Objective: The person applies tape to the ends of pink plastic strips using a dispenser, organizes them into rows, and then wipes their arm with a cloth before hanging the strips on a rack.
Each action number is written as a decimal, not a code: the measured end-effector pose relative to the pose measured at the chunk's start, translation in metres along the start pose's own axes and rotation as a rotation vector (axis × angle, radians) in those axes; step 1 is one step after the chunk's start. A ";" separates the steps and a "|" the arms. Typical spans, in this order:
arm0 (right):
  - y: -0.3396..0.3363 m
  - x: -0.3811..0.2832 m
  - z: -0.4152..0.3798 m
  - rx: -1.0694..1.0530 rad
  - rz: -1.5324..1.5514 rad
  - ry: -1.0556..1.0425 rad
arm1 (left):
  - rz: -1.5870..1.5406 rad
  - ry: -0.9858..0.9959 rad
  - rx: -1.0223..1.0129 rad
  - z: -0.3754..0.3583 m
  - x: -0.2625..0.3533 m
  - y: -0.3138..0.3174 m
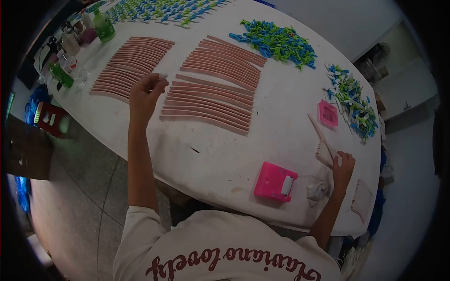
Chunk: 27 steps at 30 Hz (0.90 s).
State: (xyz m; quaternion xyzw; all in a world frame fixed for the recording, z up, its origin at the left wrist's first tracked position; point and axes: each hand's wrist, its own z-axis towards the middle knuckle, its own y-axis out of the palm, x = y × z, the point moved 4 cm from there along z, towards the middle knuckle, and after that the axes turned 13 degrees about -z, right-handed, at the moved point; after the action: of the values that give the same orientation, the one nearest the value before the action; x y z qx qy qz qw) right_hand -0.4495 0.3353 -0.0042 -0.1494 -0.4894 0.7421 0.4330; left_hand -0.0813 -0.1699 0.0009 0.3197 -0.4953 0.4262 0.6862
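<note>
My left hand [148, 93] is raised over the table between two groups of pink strips, fingers pinched together. A small whitish bit shows at its fingertips, too small to name. To its right lie rows of long pink strips [211, 100]; on its left is another group of pink strips [129, 65]. My right hand [344, 167] is closed at the lower end of a single pale pink strip [318, 127], which slants up and left from the fingers. Beneath that strip and against the hand lies a small stack of pale strips [324, 153].
A pink tape dispenser [272, 181] stands near the front edge, with crumpled white material [317, 189] beside it. A pink tray [328, 113] sits near heaps of blue and green clips [281, 44]. More pale strips [361, 200] lie at right; bottles [103, 25] stand far left.
</note>
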 end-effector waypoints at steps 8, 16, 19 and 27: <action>0.036 -0.157 0.092 -0.247 0.920 -0.026 | 0.024 -0.028 -0.027 0.080 -0.069 -0.020; 0.080 -0.242 0.139 -0.374 0.978 -0.127 | 0.006 -0.125 -0.033 0.081 -0.093 -0.009; 0.082 -0.251 0.143 -0.370 0.937 -0.194 | 0.033 -0.208 -0.056 0.079 -0.094 -0.009; 0.084 -0.264 0.146 -0.334 0.854 -0.251 | 0.145 -0.218 -0.144 0.081 -0.087 0.003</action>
State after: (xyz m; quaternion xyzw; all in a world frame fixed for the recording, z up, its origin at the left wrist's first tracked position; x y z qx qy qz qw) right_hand -0.4326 0.0277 -0.0600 -0.3141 -0.5453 0.7771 -0.0035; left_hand -0.1295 -0.2621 -0.0567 0.2772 -0.6179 0.4008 0.6170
